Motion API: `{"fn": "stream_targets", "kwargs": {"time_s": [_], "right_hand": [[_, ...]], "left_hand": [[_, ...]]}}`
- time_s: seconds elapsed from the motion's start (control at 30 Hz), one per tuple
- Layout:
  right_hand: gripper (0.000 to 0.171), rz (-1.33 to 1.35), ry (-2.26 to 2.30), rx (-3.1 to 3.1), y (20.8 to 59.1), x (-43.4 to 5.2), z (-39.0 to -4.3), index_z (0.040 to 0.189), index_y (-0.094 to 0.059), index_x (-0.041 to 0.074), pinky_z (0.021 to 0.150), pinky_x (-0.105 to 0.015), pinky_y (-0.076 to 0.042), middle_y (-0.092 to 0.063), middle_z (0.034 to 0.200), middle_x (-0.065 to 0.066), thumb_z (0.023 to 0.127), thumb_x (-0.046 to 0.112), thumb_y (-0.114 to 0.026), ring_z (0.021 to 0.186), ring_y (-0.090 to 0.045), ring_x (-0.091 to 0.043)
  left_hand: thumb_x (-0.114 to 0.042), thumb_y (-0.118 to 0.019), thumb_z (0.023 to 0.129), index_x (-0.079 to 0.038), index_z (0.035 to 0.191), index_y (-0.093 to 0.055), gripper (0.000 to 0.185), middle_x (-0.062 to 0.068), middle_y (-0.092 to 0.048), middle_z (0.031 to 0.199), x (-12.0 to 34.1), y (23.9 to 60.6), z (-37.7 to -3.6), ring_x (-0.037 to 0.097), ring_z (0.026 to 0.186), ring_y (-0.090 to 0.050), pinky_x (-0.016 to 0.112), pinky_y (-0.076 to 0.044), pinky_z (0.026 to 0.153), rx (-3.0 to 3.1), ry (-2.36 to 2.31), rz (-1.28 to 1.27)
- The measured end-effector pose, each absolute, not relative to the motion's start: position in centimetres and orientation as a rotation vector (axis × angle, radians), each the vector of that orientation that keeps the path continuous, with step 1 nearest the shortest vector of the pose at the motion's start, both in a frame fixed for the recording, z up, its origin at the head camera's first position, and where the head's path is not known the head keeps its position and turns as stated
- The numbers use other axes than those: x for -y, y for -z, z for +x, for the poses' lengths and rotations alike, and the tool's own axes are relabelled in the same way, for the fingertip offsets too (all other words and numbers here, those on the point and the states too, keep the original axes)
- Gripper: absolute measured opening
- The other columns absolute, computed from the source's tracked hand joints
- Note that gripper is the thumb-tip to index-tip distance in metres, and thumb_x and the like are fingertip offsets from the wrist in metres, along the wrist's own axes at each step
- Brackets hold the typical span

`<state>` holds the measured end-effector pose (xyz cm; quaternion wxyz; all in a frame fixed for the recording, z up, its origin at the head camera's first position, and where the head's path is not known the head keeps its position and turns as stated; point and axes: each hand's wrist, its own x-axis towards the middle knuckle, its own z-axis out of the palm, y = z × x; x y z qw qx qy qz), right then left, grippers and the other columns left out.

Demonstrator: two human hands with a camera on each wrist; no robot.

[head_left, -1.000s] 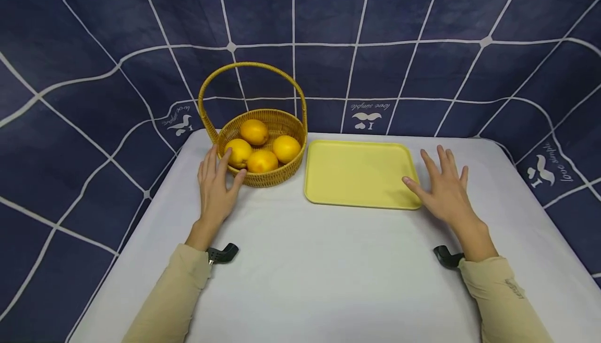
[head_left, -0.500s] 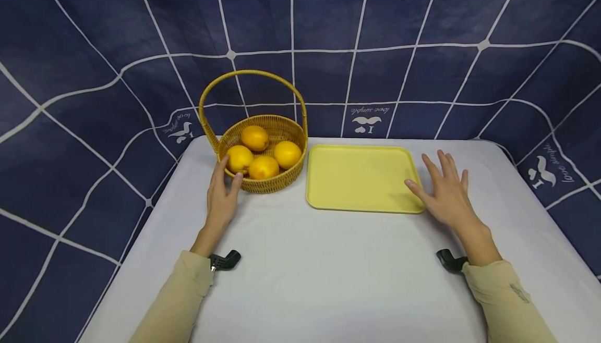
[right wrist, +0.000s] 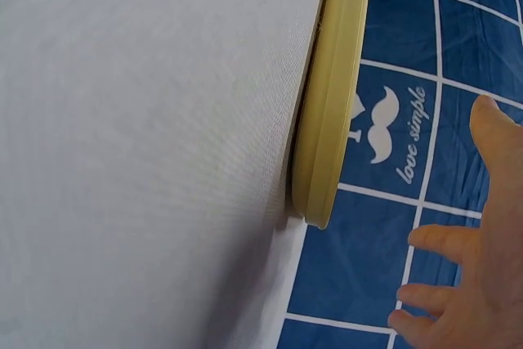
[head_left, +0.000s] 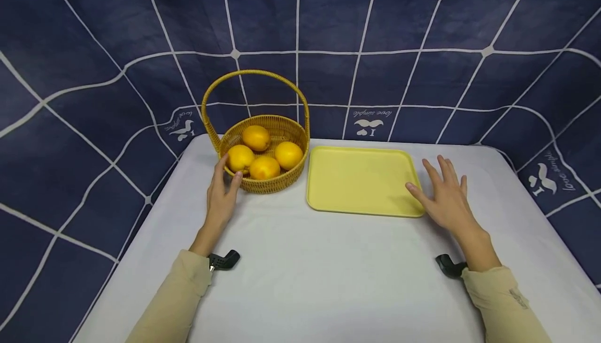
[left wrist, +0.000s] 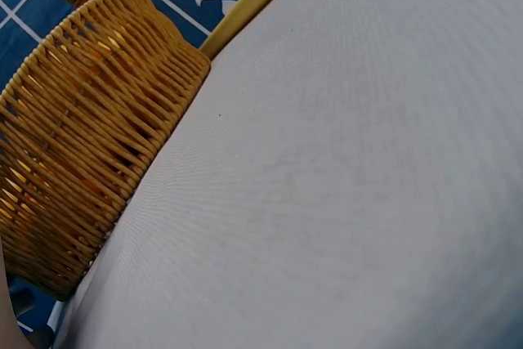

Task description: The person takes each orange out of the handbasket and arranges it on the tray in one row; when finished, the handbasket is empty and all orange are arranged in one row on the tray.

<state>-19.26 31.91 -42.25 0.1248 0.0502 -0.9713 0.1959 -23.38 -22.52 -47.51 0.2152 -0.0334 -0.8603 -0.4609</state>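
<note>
Left hand (head_left: 221,197) flat on the table (head_left: 328,275), fingers straight and relaxed, tips touching the near left wall of the basket (head_left: 263,184), gripping nothing. Right hand (head_left: 446,199) spread open beside the tray's (head_left: 361,179) near right corner, thumb at or over its rim, holding nothing; from the wrist view, fingers (right wrist: 445,239) apart and clear of the tray edge.

4 oranges (head_left: 265,167) inside the basket, piled close, 1 (head_left: 240,158) right behind the left fingertips. Tray flat, just right of the basket, nothing on it.

Likely trouble: a sideways push from the left fingers could slide or tip the light basket, since nothing pins it. Tall handle (head_left: 255,74) arching overhead could snag a wrist reaching in. Round fruit set on the shallow tray could roll off the low rim.
</note>
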Motion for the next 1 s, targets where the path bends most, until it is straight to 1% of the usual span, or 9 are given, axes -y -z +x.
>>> {"fn": "stream_targets", "kwargs": {"time_s": [0.23,0.5,0.7,0.9,1.0], "right_hand": [[0.086,0.164,-0.592,2.815,41.9,-31.7,-19.5,0.164,-0.032,0.006,0.119,-0.083,0.005,-0.012,0.173,-0.028,0.101,0.059,-0.058,0.161,-0.006,-0.050],[0.086,0.181,-0.581,2.832,41.8,-31.4,-19.9,0.163,-0.034,0.004,0.117,-0.086,0.000,-0.014,0.172,-0.030,0.101,0.059,-0.059,0.160,-0.007,-0.051],[0.085,0.203,-0.626,2.834,42.1,-31.2,-19.6,0.164,-0.032,0.005,0.117,-0.086,0.001,-0.016,0.171,-0.031,0.102,0.056,-0.059,0.160,-0.007,-0.051],[0.083,0.262,-0.696,2.824,41.8,-29.2,-20.3,0.164,-0.033,0.006,0.119,-0.084,0.000,-0.022,0.169,-0.032,0.102,0.055,-0.061,0.160,-0.012,-0.049],[0.084,0.302,-0.703,2.820,41.4,-27.6,-21.2,0.164,-0.033,0.007,0.119,-0.083,0.001,-0.023,0.169,-0.031,0.102,0.056,-0.060,0.161,-0.011,-0.047]], "left_hand": [[-0.044,-0.056,0.109,-0.031,0.166,-0.030,0.064,-0.002,-0.032,0.172,22.6,47.2,-23.7,0.030,0.159,-0.031,0.056,-0.027,0.129,2.384,1.271,-0.098],[-0.039,-0.058,0.109,-0.032,0.168,-0.026,0.067,-0.006,-0.028,0.174,22.8,47.8,-23.4,0.034,0.156,-0.035,0.056,-0.030,0.128,2.348,1.313,-0.089],[-0.039,-0.055,0.110,-0.033,0.167,-0.027,0.064,-0.005,-0.029,0.173,22.7,48.1,-23.1,0.030,0.157,-0.034,0.055,-0.031,0.128,2.348,1.328,-0.076],[-0.039,-0.055,0.110,-0.032,0.167,-0.029,0.063,-0.004,-0.032,0.172,22.7,47.8,-23.4,0.027,0.158,-0.032,0.054,-0.029,0.129,2.330,1.339,-0.084],[-0.040,-0.055,0.110,-0.033,0.167,-0.029,0.063,-0.004,-0.031,0.173,22.6,47.6,-23.7,0.027,0.159,-0.031,0.053,-0.029,0.129,2.337,1.338,-0.091]]}}
